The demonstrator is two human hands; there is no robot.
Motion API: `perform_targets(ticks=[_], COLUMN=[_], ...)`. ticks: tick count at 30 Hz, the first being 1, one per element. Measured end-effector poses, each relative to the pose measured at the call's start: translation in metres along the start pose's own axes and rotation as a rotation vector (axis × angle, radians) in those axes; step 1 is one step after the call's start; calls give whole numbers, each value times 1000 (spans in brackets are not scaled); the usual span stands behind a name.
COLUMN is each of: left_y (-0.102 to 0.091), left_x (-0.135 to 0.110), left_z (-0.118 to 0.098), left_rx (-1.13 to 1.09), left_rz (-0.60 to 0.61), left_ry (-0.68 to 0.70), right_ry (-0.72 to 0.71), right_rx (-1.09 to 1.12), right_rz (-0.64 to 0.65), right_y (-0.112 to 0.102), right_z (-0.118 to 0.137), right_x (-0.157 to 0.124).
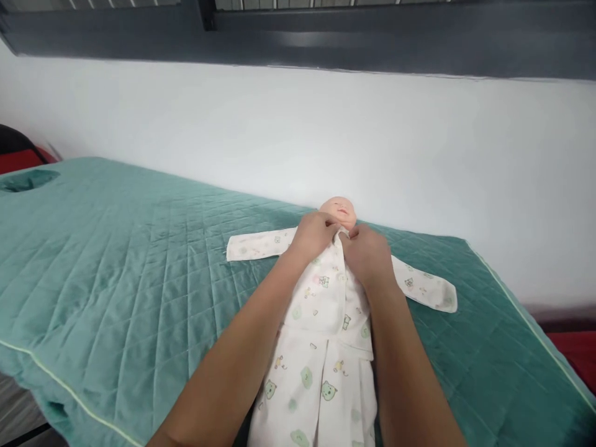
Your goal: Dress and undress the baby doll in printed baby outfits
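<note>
A baby doll (342, 212) lies on its back with its head toward the wall. It wears a white baby jacket (321, 292) printed with small animals, sleeves spread out to both sides. White trousers (302, 385) with the same print cover its legs. At the neck, my left hand (317, 233) pinches the jacket's collar edge. Just across from it, my right hand (367, 249) is closed on the other side of the collar, close under the doll's chin. My fingers partly hide the collar and whatever fastening is there.
A green quilted cover (139, 261) with a pale piped edge lies under the doll, with a hole (28, 180) at its far left. Behind stands a white wall (279, 130) below a dark window frame (326, 43). Red items (18, 161) show at the left edge.
</note>
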State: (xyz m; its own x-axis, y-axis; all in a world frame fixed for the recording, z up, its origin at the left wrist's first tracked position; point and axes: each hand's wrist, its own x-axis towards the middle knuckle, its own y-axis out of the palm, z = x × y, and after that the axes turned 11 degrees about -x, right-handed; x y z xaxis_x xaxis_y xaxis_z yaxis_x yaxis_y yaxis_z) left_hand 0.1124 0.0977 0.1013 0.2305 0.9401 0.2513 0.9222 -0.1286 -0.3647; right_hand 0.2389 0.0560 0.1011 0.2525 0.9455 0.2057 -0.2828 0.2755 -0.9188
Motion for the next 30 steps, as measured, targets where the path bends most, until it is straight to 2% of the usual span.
perform_targets(ticks=[3, 7, 10, 14, 18, 24, 30], left_y=[-3, -6, -2, 5, 7, 5, -2], left_x=[-6, -9, -5, -3, -4, -6, -9], left_z=[-2, -5, -5, -4, 0, 6, 8], left_rx=[-26, -22, -78, -185, -209, -228, -284], left_rz=[49, 66, -9, -112, -93, -64, 10], left_ry=[27, 1, 10, 8, 21, 23, 10], right_ry=[-2, 99, 171, 100, 93, 79, -2], right_rx=[131, 536, 873, 1077, 1111, 932, 836], right_rz=[-17, 65, 85, 59, 66, 23, 99], right_y=[-1, 0, 8, 18, 21, 13, 4], right_z=[-6, -16, -20, -21, -21, -17, -18], right_x=[3, 7, 9, 10, 10, 7, 3])
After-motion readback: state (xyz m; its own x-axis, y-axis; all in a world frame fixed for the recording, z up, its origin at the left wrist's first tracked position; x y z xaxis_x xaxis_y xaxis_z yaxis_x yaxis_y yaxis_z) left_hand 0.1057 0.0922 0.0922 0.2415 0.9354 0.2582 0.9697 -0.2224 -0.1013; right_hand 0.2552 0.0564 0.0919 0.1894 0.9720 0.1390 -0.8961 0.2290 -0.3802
